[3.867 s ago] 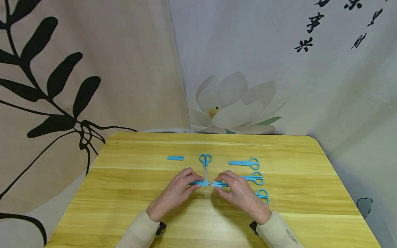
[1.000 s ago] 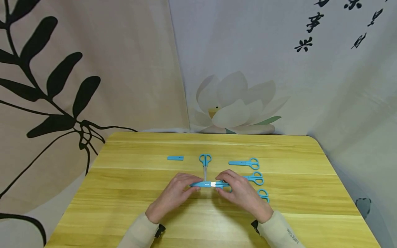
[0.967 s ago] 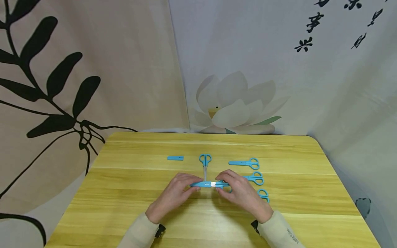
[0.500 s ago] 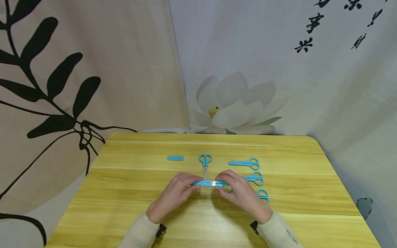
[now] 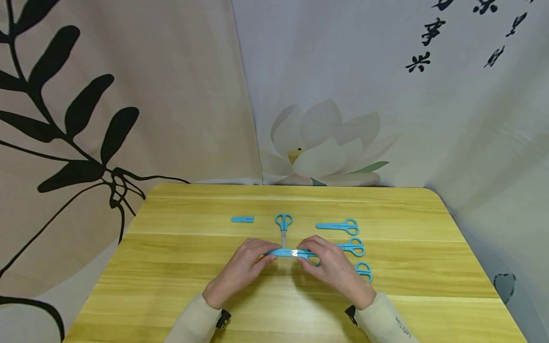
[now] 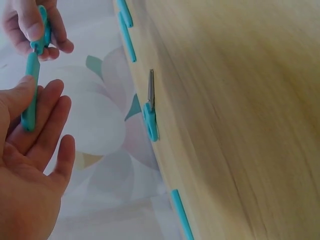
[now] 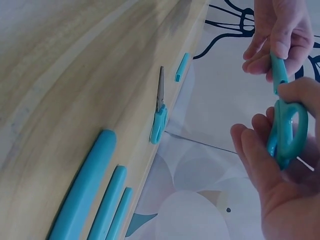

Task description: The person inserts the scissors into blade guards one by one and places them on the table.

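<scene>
My left hand (image 5: 244, 262) pinches a blue scissors sheath (image 5: 280, 252) between thumb and fingers, over the middle of the table. The right hand (image 5: 332, 269) grips the blue handles of a pair of scissors (image 7: 287, 132), pointing left. Most of their blade is inside the sheath; a short bright stretch of metal shows between sheath mouth and handles in the head view. In the left wrist view, sheath and scissors form one line. Just beyond the hands lies an unsheathed pair of scissors (image 5: 283, 223), tip toward me. A loose blue sheath (image 5: 242, 219) lies to its left.
On the right are three sheathed scissors in a column: the far one (image 5: 336, 226) fully visible, the middle one (image 5: 355, 247) and the near one (image 5: 363, 270) partly behind my right hand. The wooden table (image 5: 171, 286) ends at a printed curtain (image 5: 193, 95).
Since the oldest frame, the scissors have slid further into the sheath, and less metal shows. Over the last second the hands have barely moved; sheath and scissors have shifted slightly and turned a little.
</scene>
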### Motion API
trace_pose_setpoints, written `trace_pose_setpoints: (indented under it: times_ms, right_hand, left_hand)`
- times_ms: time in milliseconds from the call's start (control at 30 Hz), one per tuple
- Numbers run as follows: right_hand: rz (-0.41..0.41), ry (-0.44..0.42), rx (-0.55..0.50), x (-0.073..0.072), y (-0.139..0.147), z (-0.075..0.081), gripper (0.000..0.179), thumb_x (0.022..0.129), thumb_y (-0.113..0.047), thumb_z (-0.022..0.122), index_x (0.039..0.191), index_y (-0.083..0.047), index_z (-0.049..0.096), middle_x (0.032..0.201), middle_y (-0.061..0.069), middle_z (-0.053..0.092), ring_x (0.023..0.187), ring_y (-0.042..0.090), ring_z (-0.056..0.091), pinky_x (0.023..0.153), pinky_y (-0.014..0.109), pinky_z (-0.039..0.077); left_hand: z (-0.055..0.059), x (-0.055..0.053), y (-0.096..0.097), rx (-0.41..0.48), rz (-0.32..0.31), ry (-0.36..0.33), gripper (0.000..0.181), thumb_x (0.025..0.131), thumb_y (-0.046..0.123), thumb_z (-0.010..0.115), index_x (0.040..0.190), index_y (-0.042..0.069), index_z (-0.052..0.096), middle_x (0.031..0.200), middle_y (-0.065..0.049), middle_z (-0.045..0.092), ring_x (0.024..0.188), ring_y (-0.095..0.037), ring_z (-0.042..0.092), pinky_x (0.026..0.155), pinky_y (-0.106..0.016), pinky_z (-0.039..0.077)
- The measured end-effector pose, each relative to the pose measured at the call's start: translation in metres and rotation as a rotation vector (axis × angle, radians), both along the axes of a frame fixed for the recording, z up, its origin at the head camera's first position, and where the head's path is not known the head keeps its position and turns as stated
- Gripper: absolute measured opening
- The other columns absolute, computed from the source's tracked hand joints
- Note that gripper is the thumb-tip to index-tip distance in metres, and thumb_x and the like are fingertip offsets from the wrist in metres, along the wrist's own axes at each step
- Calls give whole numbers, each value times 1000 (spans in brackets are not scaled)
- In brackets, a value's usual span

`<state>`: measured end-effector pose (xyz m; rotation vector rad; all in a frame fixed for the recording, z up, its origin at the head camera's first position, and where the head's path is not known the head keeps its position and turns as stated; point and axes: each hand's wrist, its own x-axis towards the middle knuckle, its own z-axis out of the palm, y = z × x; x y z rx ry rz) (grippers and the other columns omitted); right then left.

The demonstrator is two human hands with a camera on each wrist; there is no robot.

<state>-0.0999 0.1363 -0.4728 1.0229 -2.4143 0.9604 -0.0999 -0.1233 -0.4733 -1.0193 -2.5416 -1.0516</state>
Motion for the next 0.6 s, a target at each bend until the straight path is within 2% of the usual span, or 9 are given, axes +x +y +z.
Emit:
trace_pose_setpoints:
  times_ms: [600]
  right_hand:
    - [-19, 2, 8, 0, -1, 5, 24, 82, -6, 87, 101, -8, 73, 106, 1, 71, 89, 15, 73, 74, 30, 62]
  left_hand:
    - [1, 0, 1, 18, 12, -43, 23, 96, 12, 74, 118, 7, 76, 113, 1, 77, 107, -20, 69, 94, -43, 56]
